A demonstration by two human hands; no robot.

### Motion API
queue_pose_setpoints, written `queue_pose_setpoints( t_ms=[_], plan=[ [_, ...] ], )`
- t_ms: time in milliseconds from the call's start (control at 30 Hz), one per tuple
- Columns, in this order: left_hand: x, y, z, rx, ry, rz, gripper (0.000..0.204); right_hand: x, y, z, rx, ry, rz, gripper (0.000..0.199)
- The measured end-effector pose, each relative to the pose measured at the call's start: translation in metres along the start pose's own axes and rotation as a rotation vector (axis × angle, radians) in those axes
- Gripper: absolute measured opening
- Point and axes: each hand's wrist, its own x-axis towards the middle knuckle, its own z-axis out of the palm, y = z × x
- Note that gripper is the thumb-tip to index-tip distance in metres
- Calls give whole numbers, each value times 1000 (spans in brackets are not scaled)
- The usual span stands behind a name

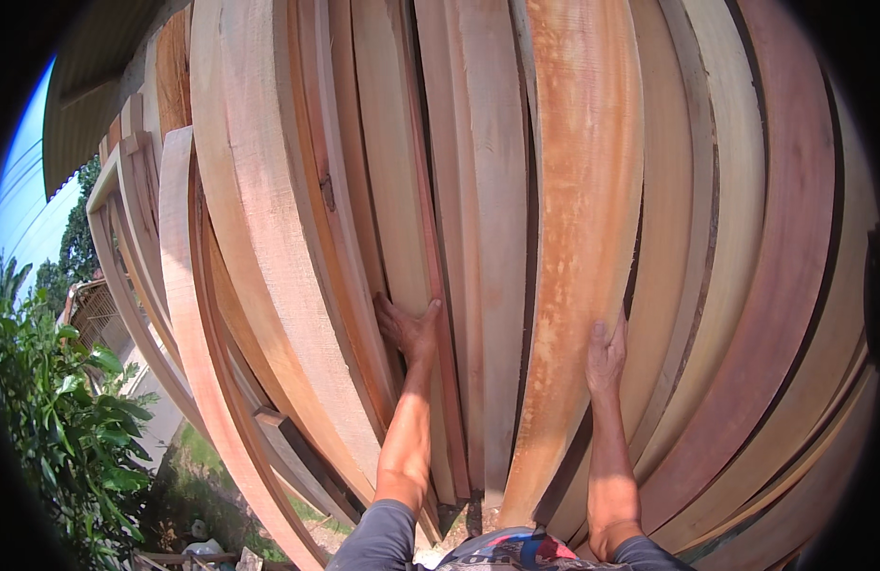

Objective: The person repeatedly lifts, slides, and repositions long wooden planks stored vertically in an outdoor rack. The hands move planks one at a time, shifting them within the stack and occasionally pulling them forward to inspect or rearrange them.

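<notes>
Tall wooden planks stand side by side in front of me, leaning away. My left hand [409, 326] spans a pale narrow plank [391, 152], thumb toward its right side by a thin reddish strip [427, 205] and fingers bent at its left edge. My right hand [607, 357] is at the right edge of a wide orange-brown plank [583, 181] with pale blotches. Its thumb lies on the front face and the other fingers reach round the edge, partly hidden. Both planks stand upright among the others.
More planks stand on both sides, including a dark reddish one [792, 181] at right. A separate curved-looking plank [188, 257] leans at left, near a short dark-faced timber piece [302, 457]. Leafy bushes [64, 419] grow at far left under a corrugated roof edge [88, 105].
</notes>
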Motion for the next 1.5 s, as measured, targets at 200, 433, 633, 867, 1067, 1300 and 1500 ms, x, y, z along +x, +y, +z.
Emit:
queue_pose_setpoints(
  t_ms=[200, 433, 633, 867, 1067, 1300, 1500],
  plan=[
    [4, -11, -10, -66, -80, 46, 97, -2, 5, 2, 120, 23, -55, 86],
    [-43, -3, -49, -254, -160, 106, 93, 0, 6, 5, 139, 45, -76, 87],
    [-78, 19, -54, -262, -339, 83, 103, -2, 3, 6, 137, 43, -83, 86],
    [-82, 78, -65, -361, -411, 137, 100, -2, -9, 6, 141, 48, -112, 84],
    [-82, 91, -59, -515, -485, 118, 95, -4, -10, 3, 119, 42, -116, 82],
    [-94, 66, -49, -669, -692, 91, 95, -3, -6, 5, 125, 54, -94, 84],
    [-112, 58, -36, -656, -715, 49, 94, -5, -6, 6, 158, 57, -121, 72]
  ],
)
